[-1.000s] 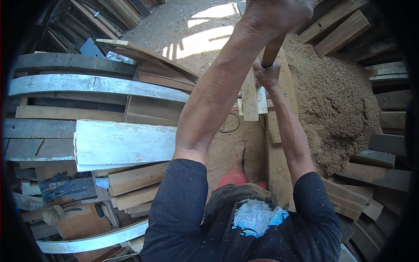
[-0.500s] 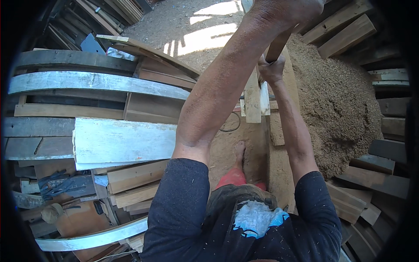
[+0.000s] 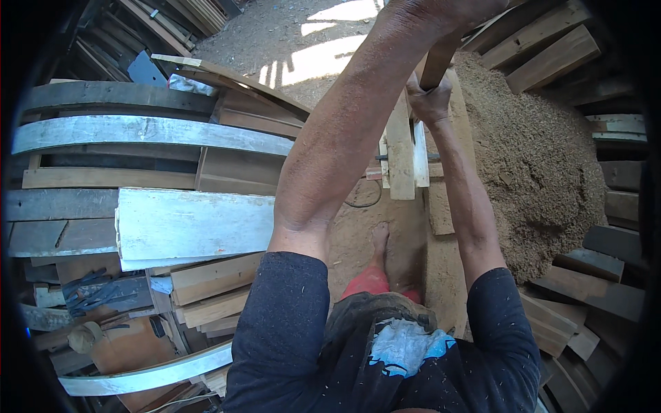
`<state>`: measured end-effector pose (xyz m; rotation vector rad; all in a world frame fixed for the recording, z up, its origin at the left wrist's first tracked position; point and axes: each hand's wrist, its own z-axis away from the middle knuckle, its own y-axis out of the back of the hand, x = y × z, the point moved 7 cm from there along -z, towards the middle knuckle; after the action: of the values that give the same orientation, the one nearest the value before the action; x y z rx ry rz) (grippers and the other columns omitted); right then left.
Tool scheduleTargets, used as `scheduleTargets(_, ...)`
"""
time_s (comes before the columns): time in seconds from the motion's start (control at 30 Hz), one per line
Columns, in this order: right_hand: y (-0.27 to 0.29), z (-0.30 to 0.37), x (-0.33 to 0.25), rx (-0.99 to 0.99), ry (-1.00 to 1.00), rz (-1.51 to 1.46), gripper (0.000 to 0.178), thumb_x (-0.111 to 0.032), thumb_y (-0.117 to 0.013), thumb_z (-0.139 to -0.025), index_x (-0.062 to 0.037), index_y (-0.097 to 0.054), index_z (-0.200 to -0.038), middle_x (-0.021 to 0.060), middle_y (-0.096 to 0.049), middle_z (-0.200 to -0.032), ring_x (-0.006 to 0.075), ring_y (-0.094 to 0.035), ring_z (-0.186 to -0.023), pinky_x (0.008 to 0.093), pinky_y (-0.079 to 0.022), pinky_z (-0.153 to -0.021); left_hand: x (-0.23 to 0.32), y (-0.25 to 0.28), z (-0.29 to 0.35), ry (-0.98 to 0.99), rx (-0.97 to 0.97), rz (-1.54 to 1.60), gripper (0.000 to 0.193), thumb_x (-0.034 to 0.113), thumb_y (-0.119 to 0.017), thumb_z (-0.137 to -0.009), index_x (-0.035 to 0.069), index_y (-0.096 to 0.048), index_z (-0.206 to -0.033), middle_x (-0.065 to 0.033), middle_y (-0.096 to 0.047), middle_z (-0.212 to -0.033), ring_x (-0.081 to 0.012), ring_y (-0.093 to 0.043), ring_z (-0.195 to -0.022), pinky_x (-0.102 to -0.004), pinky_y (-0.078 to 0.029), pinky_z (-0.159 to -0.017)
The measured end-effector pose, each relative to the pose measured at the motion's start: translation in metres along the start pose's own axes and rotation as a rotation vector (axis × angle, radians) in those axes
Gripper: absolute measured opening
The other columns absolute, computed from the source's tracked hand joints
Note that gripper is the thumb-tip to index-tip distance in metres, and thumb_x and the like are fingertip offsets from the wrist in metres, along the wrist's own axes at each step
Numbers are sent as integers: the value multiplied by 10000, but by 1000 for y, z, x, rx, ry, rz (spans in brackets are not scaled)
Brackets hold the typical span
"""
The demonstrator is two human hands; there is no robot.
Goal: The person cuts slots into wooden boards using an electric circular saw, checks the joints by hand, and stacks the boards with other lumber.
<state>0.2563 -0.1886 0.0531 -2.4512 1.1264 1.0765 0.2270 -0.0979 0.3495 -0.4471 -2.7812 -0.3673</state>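
Note:
My left arm reaches across to the top edge, where my left hand (image 3: 465, 12) is partly cut off. It looks closed over the upper part of a brown wooden piece (image 3: 438, 63), though its fingers are mostly hidden. Lower down, my right hand (image 3: 431, 100) is wrapped round the same piece, which slants between the two hands. Just below and left of my right hand lie narrow light boards (image 3: 400, 151), one of them with a pale white edge strip (image 3: 421, 155). What the far end of the wooden piece touches is out of sight.
A large sawdust heap (image 3: 537, 172) rises on the right, with stacked timber offcuts (image 3: 585, 282) beyond it. White-painted boards (image 3: 196, 224) and long planks (image 3: 151, 134) are piled on the left. My bare foot (image 3: 379, 234) stands on the dusty ground beside a long beam (image 3: 444, 275).
My left hand has shifted slightly up toward the top edge. The light boards sit a little lower in the picture. Both hands stay on the wooden piece.

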Motion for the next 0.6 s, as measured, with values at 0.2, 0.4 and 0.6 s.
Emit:
scheduleTargets(0.2, -7, -11, -3, -9, 25, -39, 131, -97, -707, -810, -25, -615, -752, 135, -619, -712, 278, -635, -618, 401, -506, -594, -34, -3, -9, 7, 90, -142, 1022, -36, -637, -791, -36, -22, -1608, -254, -513, -1389, -344, -573, -1265, -355, -464, -1117)
scheduleTargets(0.4, -10, -28, 4, 43, 100, 3, 121, -94, -711, -812, -24, -623, -768, 140, -623, -718, 288, -652, -625, 406, -505, -584, -41, -4, -18, 24, 12, -112, 1027, -39, -638, -774, -10, -47, -1613, -233, -540, -1359, -317, -590, -1237, -352, -483, -1089)
scheduleTargets(0.6, -25, -36, 25, -31, -29, -6, 128, -105, -721, -822, -25, -627, -788, 138, -626, -720, 292, -656, -626, 403, -505, -581, -58, 0, -23, 95, 56, -118, 1071, -50, -652, -751, 12, -30, -1620, -220, -556, -1339, -316, -598, -1219, -363, -494, -1073)
